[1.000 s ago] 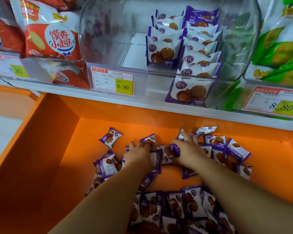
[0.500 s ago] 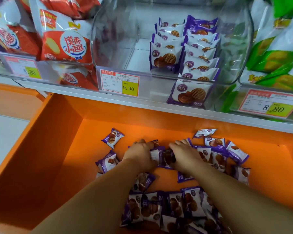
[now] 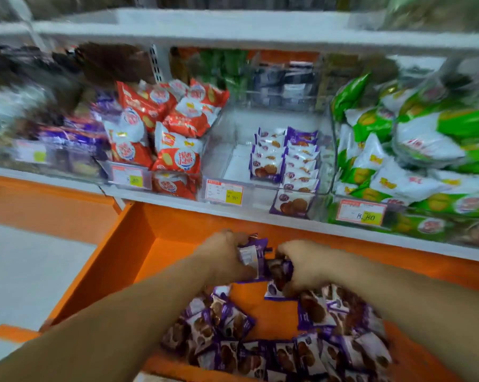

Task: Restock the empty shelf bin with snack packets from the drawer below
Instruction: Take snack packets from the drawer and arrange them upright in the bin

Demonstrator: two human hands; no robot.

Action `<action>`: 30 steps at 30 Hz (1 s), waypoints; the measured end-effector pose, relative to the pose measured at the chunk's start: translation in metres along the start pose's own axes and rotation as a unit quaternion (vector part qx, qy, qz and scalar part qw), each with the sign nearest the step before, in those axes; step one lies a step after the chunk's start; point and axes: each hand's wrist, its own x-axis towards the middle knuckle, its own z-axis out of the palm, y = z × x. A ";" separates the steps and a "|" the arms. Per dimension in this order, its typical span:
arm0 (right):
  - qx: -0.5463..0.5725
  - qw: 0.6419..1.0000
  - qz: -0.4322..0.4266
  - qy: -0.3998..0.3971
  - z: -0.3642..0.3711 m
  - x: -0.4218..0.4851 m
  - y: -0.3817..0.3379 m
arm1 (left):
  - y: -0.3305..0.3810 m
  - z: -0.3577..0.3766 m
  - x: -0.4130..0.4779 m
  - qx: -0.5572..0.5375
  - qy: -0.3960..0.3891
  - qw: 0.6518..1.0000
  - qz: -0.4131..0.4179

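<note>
My left hand (image 3: 227, 257) and right hand (image 3: 304, 267) grip a clutch of snack packets (image 3: 256, 257) above the drawer (image 3: 139, 244); the shelf bin (image 3: 232, 150) looks half filled, many packets left.

Brightness: even and fairly bright, with no hard shadows.
Blur: strong motion smear covered the whole frame, worst at the top left and right edges.
Sharpest area: the purple packets (image 3: 285, 161) in the clear bin (image 3: 227, 139) were still soft.
Price tags (image 3: 361, 212): barely readable.
Distortion: the shelf edge (image 3: 232, 28) bowed near the borders.
</note>
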 end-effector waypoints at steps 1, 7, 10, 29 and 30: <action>0.005 1.000 -0.009 0.006 -0.016 -0.015 -0.004 | 0.005 -0.013 -0.009 -0.008 0.012 1.000 0.009; 0.127 0.983 -0.007 0.131 -0.114 -0.096 -0.017 | 0.045 -0.115 -0.049 -0.059 0.107 0.992 0.036; 0.198 0.956 -0.009 0.217 -0.152 -0.110 -0.021 | 0.069 -0.160 -0.051 -0.134 0.132 0.982 0.035; 0.202 0.908 0.131 0.344 -0.206 0.022 -0.005 | 0.071 -0.145 0.109 0.235 0.089 0.965 -0.075; 0.183 0.912 0.134 0.342 -0.203 0.026 -0.005 | 0.072 -0.139 0.110 0.246 0.072 0.964 -0.075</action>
